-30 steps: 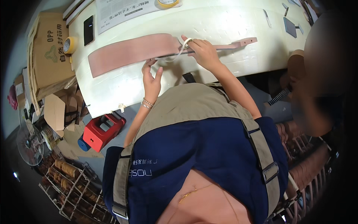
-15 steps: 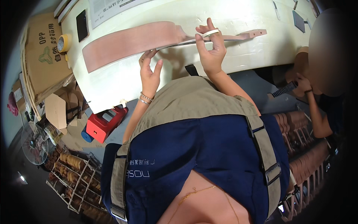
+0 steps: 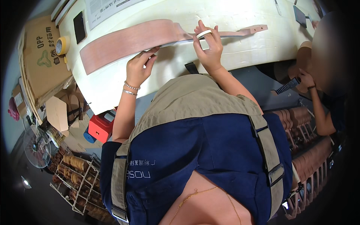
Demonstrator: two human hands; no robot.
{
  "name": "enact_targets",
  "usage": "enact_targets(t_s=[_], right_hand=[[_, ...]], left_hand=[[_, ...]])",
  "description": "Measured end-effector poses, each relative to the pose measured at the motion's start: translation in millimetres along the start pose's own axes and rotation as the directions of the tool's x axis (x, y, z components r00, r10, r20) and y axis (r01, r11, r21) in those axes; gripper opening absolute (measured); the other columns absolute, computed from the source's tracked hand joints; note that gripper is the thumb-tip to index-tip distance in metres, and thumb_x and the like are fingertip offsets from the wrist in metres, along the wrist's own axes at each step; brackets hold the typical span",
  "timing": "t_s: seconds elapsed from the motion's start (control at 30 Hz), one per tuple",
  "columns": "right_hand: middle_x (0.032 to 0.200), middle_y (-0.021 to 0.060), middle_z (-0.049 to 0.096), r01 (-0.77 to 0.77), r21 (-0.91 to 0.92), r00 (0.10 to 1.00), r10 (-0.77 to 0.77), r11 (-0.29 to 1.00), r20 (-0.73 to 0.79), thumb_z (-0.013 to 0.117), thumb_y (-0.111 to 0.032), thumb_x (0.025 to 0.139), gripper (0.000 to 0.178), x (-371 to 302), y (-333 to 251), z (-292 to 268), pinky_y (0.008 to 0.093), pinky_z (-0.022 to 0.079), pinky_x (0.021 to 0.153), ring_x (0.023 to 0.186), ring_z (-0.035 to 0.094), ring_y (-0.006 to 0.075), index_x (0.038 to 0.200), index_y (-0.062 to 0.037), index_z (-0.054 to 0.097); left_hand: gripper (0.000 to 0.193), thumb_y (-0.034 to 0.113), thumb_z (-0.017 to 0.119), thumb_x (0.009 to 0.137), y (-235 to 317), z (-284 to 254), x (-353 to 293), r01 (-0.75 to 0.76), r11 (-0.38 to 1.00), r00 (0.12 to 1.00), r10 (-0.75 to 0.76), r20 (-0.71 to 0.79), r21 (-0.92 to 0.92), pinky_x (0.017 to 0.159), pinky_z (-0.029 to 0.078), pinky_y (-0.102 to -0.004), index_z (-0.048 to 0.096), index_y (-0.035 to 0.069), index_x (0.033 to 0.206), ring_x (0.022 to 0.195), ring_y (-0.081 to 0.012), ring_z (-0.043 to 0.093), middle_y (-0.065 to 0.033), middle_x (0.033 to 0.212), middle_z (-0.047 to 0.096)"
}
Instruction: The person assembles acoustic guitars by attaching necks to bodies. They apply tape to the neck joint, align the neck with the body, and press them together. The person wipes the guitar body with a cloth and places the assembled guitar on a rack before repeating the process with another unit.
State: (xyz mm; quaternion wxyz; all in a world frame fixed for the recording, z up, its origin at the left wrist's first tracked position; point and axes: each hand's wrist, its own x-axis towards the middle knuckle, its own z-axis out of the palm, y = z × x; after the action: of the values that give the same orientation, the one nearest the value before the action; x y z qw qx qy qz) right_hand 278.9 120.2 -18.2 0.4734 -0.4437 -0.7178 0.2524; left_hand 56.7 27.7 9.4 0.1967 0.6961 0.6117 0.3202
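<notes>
An unfinished reddish-brown wooden guitar (image 3: 127, 43) lies on the pale work table (image 3: 180, 67), its curved side turned up toward me and its neck pointing right. Bent at the lower edge of the body, my left hand (image 3: 139, 67) touches that edge with a fingertip. Its thumb and another finger come together, and whatever is between them is too small to make out. My right hand (image 3: 210, 50) is beside the neck where it joins the body, with a roll of white tape (image 3: 204, 34) hooked in its fingers.
A dark phone (image 3: 79, 27), yellow tape roll (image 3: 62, 45) and printed sheet (image 3: 108, 11) lie at the table's far left. Below its left edge are a red tool case (image 3: 100, 128) and cardboard box (image 3: 45, 63). At right, a co-worker's hand (image 3: 306, 80) holds a fretted strip (image 3: 288, 86).
My left hand has moved left along the guitar's edge, and its fingers have curled together. My right hand has shifted slightly left with the tape roll.
</notes>
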Motion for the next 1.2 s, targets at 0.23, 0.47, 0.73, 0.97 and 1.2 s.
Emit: enact_targets(t_s=[0.23,0.47,0.73,0.97,1.2], right_hand=[[0.113,0.0105,0.054,-0.059,0.258,0.996,0.075,0.964,-0.052,0.063,-0.009,0.077,0.055,0,-5,-34,0.0452,0.031,0.102,0.101,0.059,0.0223,0.128,-0.0012,0.044],[0.124,0.0107,0.048,-0.444,0.427,0.746,0.589,0.788,-0.311,0.056,-0.001,0.086,0.045,16,90,-131,0.0294,0.040,0.098,0.119,0.046,0.0222,0.128,0.0074,0.043],[0.141,0.0092,0.031,-0.369,0.348,0.859,0.459,0.862,-0.227,0.061,0.004,0.081,0.052,12,121,-133,0.0298,0.039,0.099,0.125,0.041,0.0234,0.129,0.0045,0.043],[0.139,0.0088,0.030,-0.329,0.342,0.873,0.422,0.880,-0.245,0.060,0.004,0.079,0.052,14,129,-131,0.0277,0.047,0.092,0.123,0.043,0.0212,0.129,0.0026,0.045],[0.139,0.0063,0.033,-0.305,0.306,0.887,0.386,0.902,-0.254,0.064,0.000,0.078,0.055,10,139,-133,0.0220,0.045,0.087,0.116,0.048,0.0150,0.130,-0.0026,0.047]], left_hand=[[0.023,-0.006,0.061,0.076,-13,-1,5,-0.094,0.995,0.994,0.092,0.056,0.043,0.065,0.054,-0.0239,0.060,0.001,0.098,0.074,-0.0156,0.068,-0.0067,0.101,0.067],[0.022,-0.002,0.064,0.074,-8,1,2,0.000,1.000,1.000,0.000,0.021,-0.008,0.058,0.051,-0.0238,0.063,0.008,0.094,0.067,-0.0133,0.065,-0.0004,0.095,0.069],[0.023,0.001,0.065,0.077,-5,2,-3,0.009,0.998,0.996,-0.015,0.084,0.070,0.054,0.050,-0.0231,0.059,0.001,0.100,0.059,-0.0142,0.063,-0.0070,0.099,0.068],[0.042,0.006,0.066,0.077,18,23,14,-0.125,0.956,0.985,0.088,0.147,0.265,0.048,0.044,-0.0263,0.058,0.012,0.118,0.050,-0.0147,0.055,-0.0036,0.069,0.062],[0.057,0.010,0.065,0.078,28,38,23,-0.202,0.934,0.971,0.151,0.187,0.294,0.043,0.039,-0.0287,0.046,0.013,0.132,0.045,-0.0166,0.047,-0.0014,0.056,0.050]])
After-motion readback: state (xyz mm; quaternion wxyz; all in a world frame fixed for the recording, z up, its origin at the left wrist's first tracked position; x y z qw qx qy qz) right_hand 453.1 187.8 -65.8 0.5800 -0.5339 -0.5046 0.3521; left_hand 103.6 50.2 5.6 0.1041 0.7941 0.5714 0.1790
